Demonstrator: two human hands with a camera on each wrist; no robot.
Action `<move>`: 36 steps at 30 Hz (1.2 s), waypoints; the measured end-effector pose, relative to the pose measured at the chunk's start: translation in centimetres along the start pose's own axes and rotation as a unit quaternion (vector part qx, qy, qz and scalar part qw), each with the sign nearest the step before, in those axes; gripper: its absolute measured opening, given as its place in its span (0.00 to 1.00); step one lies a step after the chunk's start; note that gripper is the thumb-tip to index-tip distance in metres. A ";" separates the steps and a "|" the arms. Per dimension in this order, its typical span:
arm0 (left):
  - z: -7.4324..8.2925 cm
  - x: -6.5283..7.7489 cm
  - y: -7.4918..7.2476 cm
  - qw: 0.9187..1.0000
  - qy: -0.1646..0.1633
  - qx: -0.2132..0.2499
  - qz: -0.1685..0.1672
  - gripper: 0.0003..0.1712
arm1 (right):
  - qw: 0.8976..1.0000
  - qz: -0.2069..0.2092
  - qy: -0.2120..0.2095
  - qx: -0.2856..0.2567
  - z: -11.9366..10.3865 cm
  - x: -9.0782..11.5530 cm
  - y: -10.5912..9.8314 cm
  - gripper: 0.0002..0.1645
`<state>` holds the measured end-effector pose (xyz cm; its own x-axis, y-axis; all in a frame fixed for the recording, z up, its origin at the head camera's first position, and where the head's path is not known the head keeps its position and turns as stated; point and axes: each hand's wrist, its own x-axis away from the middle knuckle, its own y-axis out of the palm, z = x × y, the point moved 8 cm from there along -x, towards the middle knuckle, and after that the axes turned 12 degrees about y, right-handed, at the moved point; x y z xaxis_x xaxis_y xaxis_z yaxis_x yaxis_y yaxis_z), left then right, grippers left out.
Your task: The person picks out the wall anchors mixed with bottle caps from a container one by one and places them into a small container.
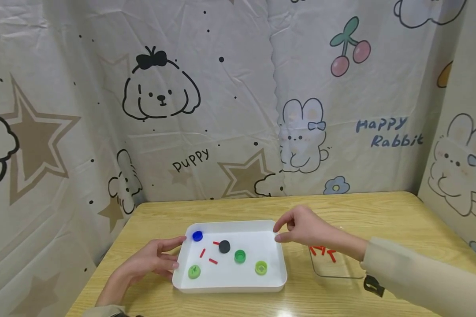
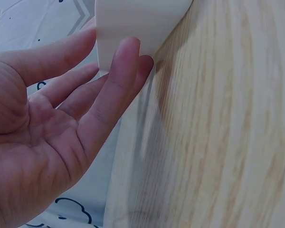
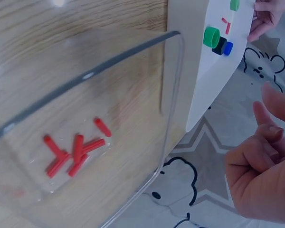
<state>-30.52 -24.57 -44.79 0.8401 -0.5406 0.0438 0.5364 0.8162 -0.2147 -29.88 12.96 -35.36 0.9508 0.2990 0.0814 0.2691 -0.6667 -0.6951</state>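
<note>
A white tray (image 1: 238, 281) lies on the table with several round plastic caps and three short red sticks in it. The caps are blue (image 1: 197, 236), black (image 1: 224, 246), green (image 1: 239, 256) and light green (image 1: 261, 267). My left hand (image 1: 152, 259) touches the tray's left end, its fingers fairly straight against the outer wall and thumb by the rim. Over the tray's upper right corner is my right hand (image 1: 303, 226), thumb and index finger apart with nothing visible between them. In the right wrist view its other fingers (image 3: 256, 154) are bent.
Right of the tray stands a clear box (image 3: 85, 76) with several red sticks (image 3: 78, 147) inside, partly under my right forearm in the head view. A printed curtain (image 1: 238, 110) hangs behind the wooden table (image 1: 174, 211) and along its sides.
</note>
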 end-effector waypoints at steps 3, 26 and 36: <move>-0.1 0.2 -0.1 1.000 -0.001 0.001 0.004 0.51 | 1.000 -0.013 -0.017 0.010 -1.2 -0.5 0.9 0.07; 0.0 0.3 0.0 1.000 0.001 0.005 0.005 0.50 | 0.978 -0.134 -0.136 0.089 -7.1 -5.2 9.5 0.15; 0.1 0.3 0.0 1.000 0.003 0.001 0.003 0.49 | 0.967 -0.148 -0.152 0.140 -7.9 -6.9 12.1 0.17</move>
<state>-30.30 -24.71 -44.65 0.8423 -0.5377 0.0360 0.5322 0.8194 -0.2129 -31.97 -2.57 -38.75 0.7380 0.6638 0.1214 0.4294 -0.3232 -0.8433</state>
